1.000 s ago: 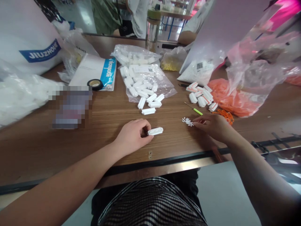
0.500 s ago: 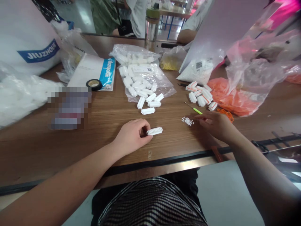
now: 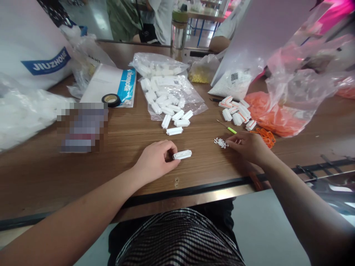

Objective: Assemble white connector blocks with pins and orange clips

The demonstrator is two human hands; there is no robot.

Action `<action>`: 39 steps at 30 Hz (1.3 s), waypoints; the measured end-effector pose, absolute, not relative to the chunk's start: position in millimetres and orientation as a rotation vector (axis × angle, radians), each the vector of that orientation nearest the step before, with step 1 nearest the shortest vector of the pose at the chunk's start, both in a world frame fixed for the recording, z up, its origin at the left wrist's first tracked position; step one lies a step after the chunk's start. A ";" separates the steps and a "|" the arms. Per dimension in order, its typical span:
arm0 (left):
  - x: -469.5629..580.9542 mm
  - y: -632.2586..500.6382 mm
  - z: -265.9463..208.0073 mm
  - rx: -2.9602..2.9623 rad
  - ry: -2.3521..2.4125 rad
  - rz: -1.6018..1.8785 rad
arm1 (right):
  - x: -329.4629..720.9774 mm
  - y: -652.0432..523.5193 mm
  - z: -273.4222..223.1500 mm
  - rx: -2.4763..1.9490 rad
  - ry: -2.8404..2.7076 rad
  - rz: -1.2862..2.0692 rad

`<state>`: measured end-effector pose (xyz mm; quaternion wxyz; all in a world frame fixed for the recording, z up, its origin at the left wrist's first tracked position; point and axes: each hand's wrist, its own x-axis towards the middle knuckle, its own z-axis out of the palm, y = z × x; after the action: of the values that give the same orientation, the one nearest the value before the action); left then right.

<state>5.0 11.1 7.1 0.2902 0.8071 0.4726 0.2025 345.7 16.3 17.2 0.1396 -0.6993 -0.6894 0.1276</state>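
Between the thumb and fingers of my left hand [image 3: 158,157] is one end of a white plastic connector housing [image 3: 183,154], lying level with its row of small holes facing up. My right hand [image 3: 246,146] has its fingertips pinched at the right edge of a small pile of tiny white pins [image 3: 221,142]; whether a pin is between them is too small to see. Just beyond that hand lies a thin pick with a green handle [image 3: 231,130]. Several loose white housings [image 3: 174,130] rest on the table in front of the left hand.
Behind them is a clear bag of white housings [image 3: 166,88]. Housings with orange strips [image 3: 238,111], orange clips [image 3: 264,136] and a bag of orange parts [image 3: 280,114] stand right. Black tape [image 3: 111,99] lies left; a bottle [image 3: 179,33] stands at the back.
My right hand has shifted left, and its fingertips have come to the edge of the pin pile. The left hand and its housing have stayed in place.
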 end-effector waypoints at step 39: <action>6.0 9.0 7.1 2.115 1.241 0.611 | 221.6 4.8 39.0 -1.250 -2.595 0.129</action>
<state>6.0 9.0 7.1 0.3024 0.7978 0.4680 0.2304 221.6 4.8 39.0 0.1288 -0.4298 -0.8926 0.0443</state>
